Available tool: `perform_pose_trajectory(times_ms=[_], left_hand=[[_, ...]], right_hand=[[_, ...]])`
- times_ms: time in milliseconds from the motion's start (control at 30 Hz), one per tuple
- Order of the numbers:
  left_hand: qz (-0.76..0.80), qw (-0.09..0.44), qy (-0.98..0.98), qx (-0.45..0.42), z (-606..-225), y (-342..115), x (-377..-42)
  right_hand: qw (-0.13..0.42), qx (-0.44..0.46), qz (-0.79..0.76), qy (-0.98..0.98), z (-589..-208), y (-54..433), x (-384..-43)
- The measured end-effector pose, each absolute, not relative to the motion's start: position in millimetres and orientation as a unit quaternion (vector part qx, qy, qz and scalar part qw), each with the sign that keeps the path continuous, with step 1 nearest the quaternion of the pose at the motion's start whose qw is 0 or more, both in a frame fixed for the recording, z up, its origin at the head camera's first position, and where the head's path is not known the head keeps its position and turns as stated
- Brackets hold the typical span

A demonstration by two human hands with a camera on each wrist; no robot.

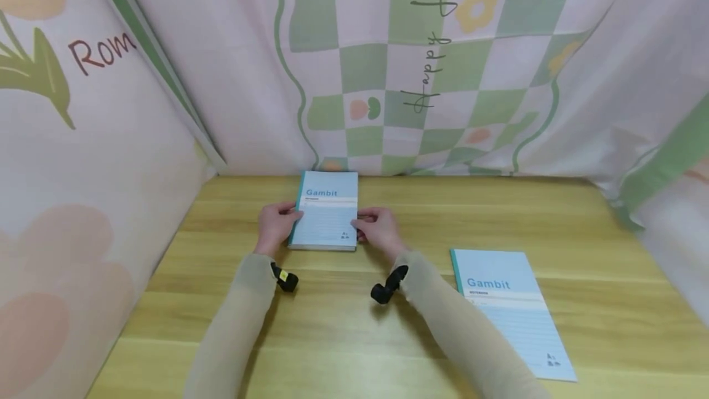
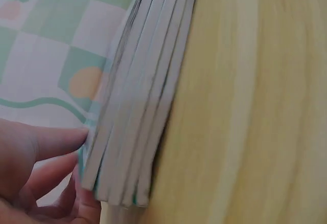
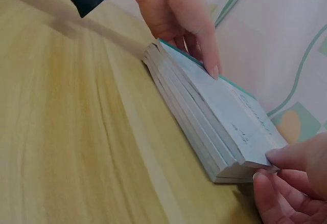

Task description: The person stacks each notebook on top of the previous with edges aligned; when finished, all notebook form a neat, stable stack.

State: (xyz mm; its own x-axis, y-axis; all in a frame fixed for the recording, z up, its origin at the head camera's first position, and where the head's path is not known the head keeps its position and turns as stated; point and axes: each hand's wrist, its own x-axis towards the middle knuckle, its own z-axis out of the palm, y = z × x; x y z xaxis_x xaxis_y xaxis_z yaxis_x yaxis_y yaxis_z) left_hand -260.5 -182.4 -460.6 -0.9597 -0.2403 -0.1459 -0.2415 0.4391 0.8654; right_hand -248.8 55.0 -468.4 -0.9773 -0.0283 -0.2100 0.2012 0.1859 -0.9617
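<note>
A stack of several light-blue Gambit notebooks lies at the back of the table, its page edges facing the left wrist camera. My left hand grips the stack's left side by the teal spines, thumb on the top cover. On the opposite side, my right hand has its thumb on the top cover's edge. In the right wrist view, fingers of that hand curl under the upper notebook at the near corner, pinching it. The lower books there sit slightly uneven.
Another Gambit notebook lies face up at the right front, partly covered by my right sleeve. Behind the wooden table hangs a checked curtain, close to the stack. A printed cloth borders the left side.
</note>
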Motion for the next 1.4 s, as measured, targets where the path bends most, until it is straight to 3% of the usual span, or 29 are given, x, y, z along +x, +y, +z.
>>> perform_pose_trajectory(times_ms=[200, 333, 400, 633, 900, 1400], left_hand=[[0.507, -0.039, 0.852, -0.124, -455.2, -176.8, -252.1], [0.524, -0.097, 0.844, -0.055, -442.7, -152.2, -233.1], [0.54, -0.094, 0.837, -0.004, -439.6, -134.9, -221.7], [0.599, 0.081, 0.79, 0.102, -451.2, -67.9, -174.1], [0.622, 0.21, 0.743, 0.128, -468.4, -3.8, -131.7], [0.672, 0.29, 0.676, 0.089, -464.9, 42.3, -102.2]], right_hand=[[0.078, 0.022, -0.633, 0.77, -459.3, 68.8, -241.1], [0.057, -0.018, -0.605, 0.794, -445.3, 105.4, -225.0], [0.052, -0.029, -0.588, 0.807, -438.5, 130.2, -214.0], [0.049, 0.003, -0.488, 0.871, -421.1, 222.7, -163.7], [0.047, 0.067, -0.422, 0.903, -434.8, 297.3, -116.6], [0.112, 0.118, -0.375, 0.913, -444.6, 350.4, -80.5]])
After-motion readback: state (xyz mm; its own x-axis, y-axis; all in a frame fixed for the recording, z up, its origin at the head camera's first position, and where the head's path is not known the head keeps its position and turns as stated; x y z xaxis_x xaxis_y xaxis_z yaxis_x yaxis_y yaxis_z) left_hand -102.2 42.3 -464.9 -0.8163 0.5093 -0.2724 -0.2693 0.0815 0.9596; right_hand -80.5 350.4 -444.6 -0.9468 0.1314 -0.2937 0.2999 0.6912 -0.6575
